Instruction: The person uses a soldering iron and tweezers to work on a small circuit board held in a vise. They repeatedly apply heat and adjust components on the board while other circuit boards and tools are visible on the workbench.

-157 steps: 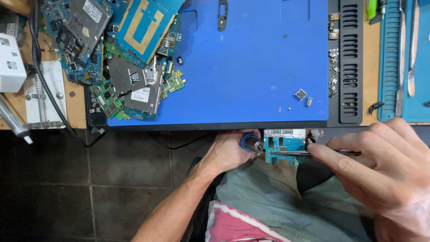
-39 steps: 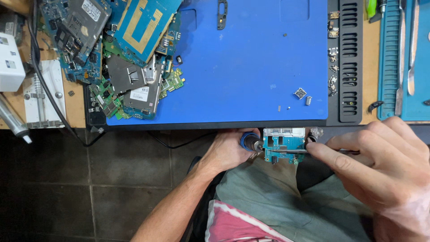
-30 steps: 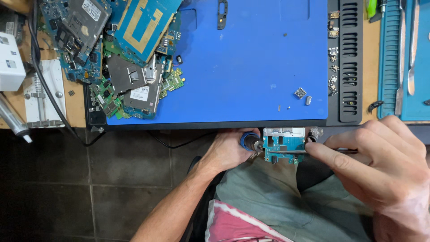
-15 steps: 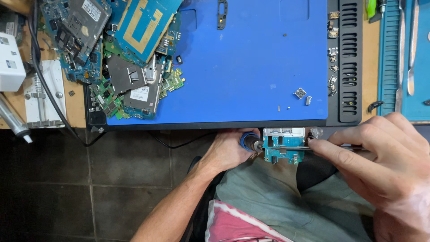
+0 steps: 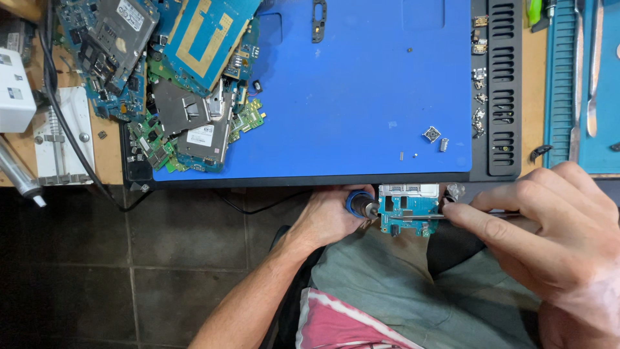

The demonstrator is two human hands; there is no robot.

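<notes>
— Two hands met at one small teal circuit board [image 5: 407,215], held below the front edge of the blue work mat [image 5: 361,84], over the person's lap. How did it look to handle?

— Light, stiff and thin, I judged, but fragile: the face was crowded with tiny parts. Its edges seemed the safe place to grip.

— And the hands?

— The left hand [image 5: 329,216] was curled tight around a blue-handled tool [image 5: 360,203] whose tip met the board's left edge. The right hand [image 5: 555,226] pinched slim metal tweezers [image 5: 452,216] between thumb and forefinger, tips at the board's right side. What actually steadied the board, I could not tell.

— What lay around?

— On the mat's left corner, a heap of scrap boards [image 5: 174,77]. Near its right side, a few loose small components [image 5: 431,134], easy to scatter. Beyond, a black slotted tray [image 5: 504,84] and a teal mat with metal tools [image 5: 578,77]. A black cable [image 5: 64,129] ran on the left. Nothing blocked the hands.
</notes>
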